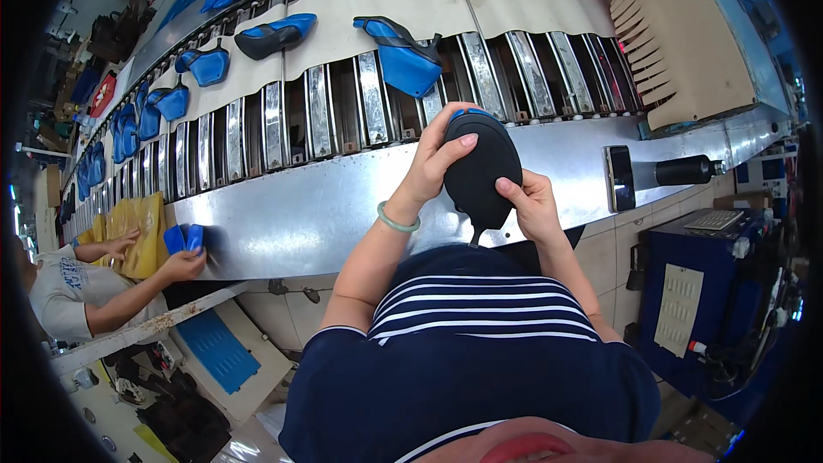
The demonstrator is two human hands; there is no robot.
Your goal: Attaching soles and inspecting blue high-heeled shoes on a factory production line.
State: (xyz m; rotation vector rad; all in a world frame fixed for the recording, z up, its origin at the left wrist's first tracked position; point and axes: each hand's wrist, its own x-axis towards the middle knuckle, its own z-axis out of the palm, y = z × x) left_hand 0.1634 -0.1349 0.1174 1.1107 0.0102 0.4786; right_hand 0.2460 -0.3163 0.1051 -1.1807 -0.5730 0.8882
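My left grip (433,159) is closed around one side of a shoe (482,163), thumb pressed on the sole; my right grip (536,206) pinches its lower side, thumb also on the sole. The sole is black, matt and rounded, narrowing toward my body, with a sliver of blue at the top. A smooth pale-green bangle (399,219) circles the wrist below my left grip. Under and beyond both grips runs the shiny metal desk (326,206); right of them lie a dark phone (621,178) and a black cylindrical bottle (683,171). Farther off, a conveyor (320,111) of polished slats carries cream cloth (377,7) and blue-and-black shoes (410,67). Well left, a co-worker's hand (182,267) holds blue pieces (183,238) beside yellow sheeting (147,231).
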